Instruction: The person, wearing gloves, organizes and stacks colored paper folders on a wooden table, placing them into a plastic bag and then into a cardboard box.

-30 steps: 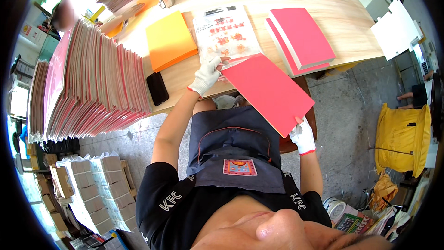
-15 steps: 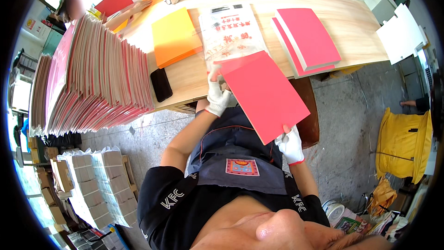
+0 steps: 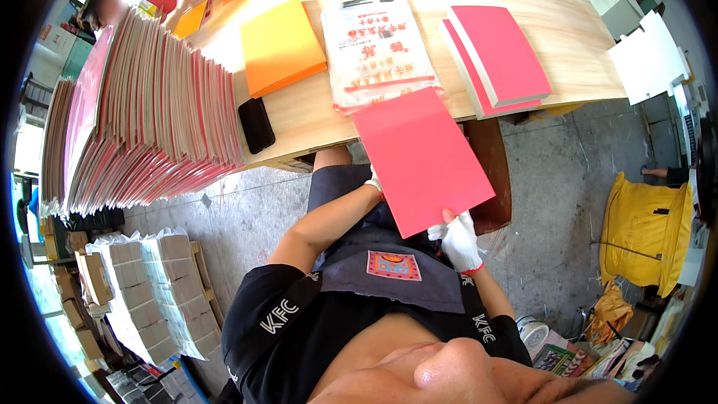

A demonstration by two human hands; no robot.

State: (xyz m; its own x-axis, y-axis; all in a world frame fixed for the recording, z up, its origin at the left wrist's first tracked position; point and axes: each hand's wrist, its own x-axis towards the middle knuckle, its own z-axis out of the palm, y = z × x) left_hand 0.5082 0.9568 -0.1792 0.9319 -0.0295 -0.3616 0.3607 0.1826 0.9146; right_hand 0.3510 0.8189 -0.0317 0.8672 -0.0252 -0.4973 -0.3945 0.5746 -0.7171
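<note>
The right hand (image 3: 459, 242), in a white glove, sits just below the centre of the frame with its fingers (image 3: 451, 218) closed in a pinch on the lower corner of a pink sheet (image 3: 420, 157). The left hand (image 3: 374, 182) is mostly hidden behind the sheet's left edge; only a bit of glove shows, so whether those fingers clamp the edge or merely steady it from behind I cannot tell.

The pink sheet is held tilted in the air at the middle of the frame, above the person's lap, its upper edge overlapping the near edge of the tabletop (image 3: 314, 116). It stays flat without sagging, so it looks like thin, light card or a flat folded envelope, fairly stiff but easy to crease. Its smooth face may slip under gloves; opposite edges or corners seem the safest hold.

Beyond it lie a clear packet of printed red-and-white sheets (image 3: 378, 45), an orange pad (image 3: 280, 46) to its left and a pink stack (image 3: 497, 56) to its right. A black phone (image 3: 256, 125) rests near the edge. A tall leaning pile of pink cards (image 3: 142, 120) fills the left of the frame.
</note>
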